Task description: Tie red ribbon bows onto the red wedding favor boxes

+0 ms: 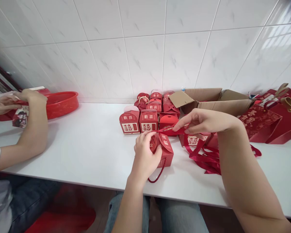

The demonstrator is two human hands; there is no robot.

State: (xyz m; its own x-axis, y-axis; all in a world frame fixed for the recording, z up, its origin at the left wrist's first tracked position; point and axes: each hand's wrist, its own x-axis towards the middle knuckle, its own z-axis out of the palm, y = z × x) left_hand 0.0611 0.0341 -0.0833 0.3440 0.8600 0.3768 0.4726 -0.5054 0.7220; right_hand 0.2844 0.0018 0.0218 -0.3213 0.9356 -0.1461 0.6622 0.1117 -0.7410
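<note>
A small red gift box (167, 159) with a dark red rope handle (157, 177) stands before me on the white table. My left hand (146, 153) is wrapped over its near left side, fingertips at the top flaps. Above the box, my right hand (201, 122) pinches a red ribbon (168, 130) between thumb and fingers. The ribbon stretches left from there to the top of the box, by my left fingertips. More loose red ribbon (206, 158) lies heaped below my right wrist. Close behind stand several finished-looking red boxes (129, 121) with white panels.
An open cardboard carton (208, 104) sits behind at the right, with red gift bags (262, 121) beside it. At far left a red plastic basin (63, 105) stands near the wall. Next to it, a co-worker's hands (30, 96) hold a small printed box (20, 116).
</note>
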